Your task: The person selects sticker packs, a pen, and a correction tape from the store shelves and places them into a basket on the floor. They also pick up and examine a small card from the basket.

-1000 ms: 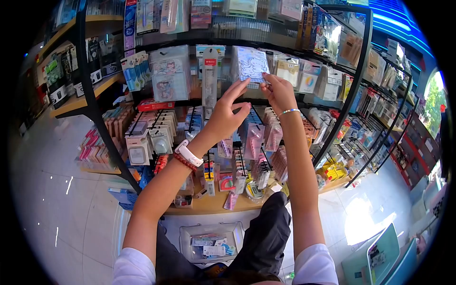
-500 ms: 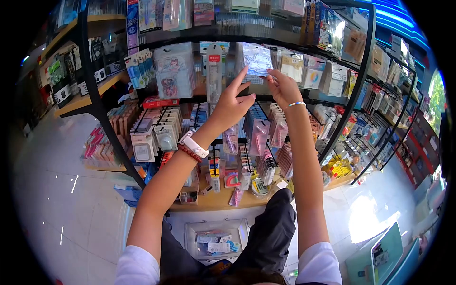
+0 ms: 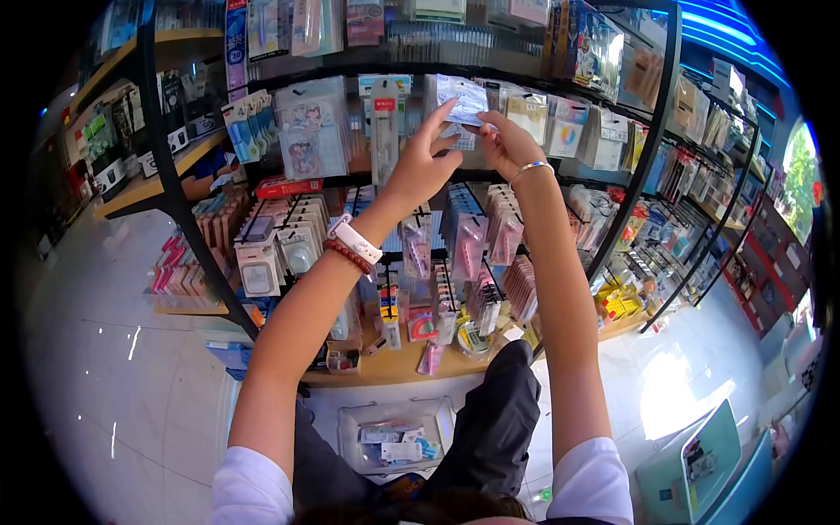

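Observation:
A clear plastic packet (image 3: 462,94) with a pale blue-and-white printed sheet is up against the middle hanging row of the rack. My right hand (image 3: 514,147) pinches its lower right corner between thumb and fingers. At the packet's lower left, my left hand (image 3: 424,171) has its fingers apart, with the index fingertip at the packet's edge and the thumb stretched to the right. Just left of it hangs a narrow packet with a red label (image 3: 383,131). Farther left are clear sticker-like packets (image 3: 312,131) with cartoon figures.
Hooks below carry pink packets (image 3: 470,245) and white boxed items (image 3: 257,278). A clear basket (image 3: 350,437) with several packages stands on the floor between my legs. Dark rack posts (image 3: 643,157) rise on both sides. Another person's hand (image 3: 199,186) shows behind the left shelf.
The packet has tipped back and looks flatter against the row, with my right fingers drawn in at its corner. Another person's hand has come into sight at left.

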Motion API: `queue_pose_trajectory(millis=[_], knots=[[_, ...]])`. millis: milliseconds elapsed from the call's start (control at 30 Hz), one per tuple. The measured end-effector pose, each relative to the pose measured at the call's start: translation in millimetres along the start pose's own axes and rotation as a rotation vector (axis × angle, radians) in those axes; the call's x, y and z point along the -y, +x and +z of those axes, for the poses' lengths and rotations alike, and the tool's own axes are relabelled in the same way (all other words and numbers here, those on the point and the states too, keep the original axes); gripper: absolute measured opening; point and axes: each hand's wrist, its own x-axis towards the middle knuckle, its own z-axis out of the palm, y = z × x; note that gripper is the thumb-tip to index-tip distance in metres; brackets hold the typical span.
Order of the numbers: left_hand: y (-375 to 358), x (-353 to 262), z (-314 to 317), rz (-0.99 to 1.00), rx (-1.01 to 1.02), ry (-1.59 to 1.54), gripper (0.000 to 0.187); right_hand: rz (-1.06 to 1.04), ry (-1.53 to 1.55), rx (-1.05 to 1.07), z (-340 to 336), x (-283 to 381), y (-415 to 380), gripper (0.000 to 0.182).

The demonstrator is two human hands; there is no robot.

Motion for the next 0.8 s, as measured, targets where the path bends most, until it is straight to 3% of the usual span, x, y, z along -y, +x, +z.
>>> queue_pose_trajectory(millis=[100, 200, 267, 467, 500, 633, 700, 800], knots=[[10.4, 1.1, -2.6, -0.017, -0.014, -0.088, 0.055, -0.152, -0.261, -0.068, 22.2, 13.7, -26.2, 0.019], [13.1, -7.2, -5.5, -0.069, -0.008, -0.074, 0.05, -0.093, -0.393, -0.045, 26.5, 20.4, -29.3, 0.023], [12.2, -15.6, -6.8, -0.22, -0.006, -0.362, 0.046, -0.177, -0.403, 0.0, 24.0, 16.2, -21.4, 0.026], [10.8, -18.3, -17.5, -0.305, -0.022, -0.887, 0.047, -0.329, -0.437, 0.047, 35.5, 15.6, -16.6, 0.046], [11.0, -18.5, -19.0, -0.306, -0.023, -0.888, 0.047, -0.337, -0.493, 0.098, 36.4, 16.6, -15.5, 0.053], [10.1, -13.1, -24.8, -0.362, -0.045, -0.867, 0.045, -0.263, -0.724, 0.064, 46.3, 19.0, -22.7, 0.051], [9.9, -5.2, -27.3, -0.363, -0.068, -0.8, 0.044, -0.078, -0.848, 0.068, 43.3, 23.1, -22.6, 0.052], [9.9, 7.2, -32.8, -0.311, -0.025, -0.806, 0.042, -0.112, -0.887, 0.141, 27.3, 26.6, -7.0, 0.052]])
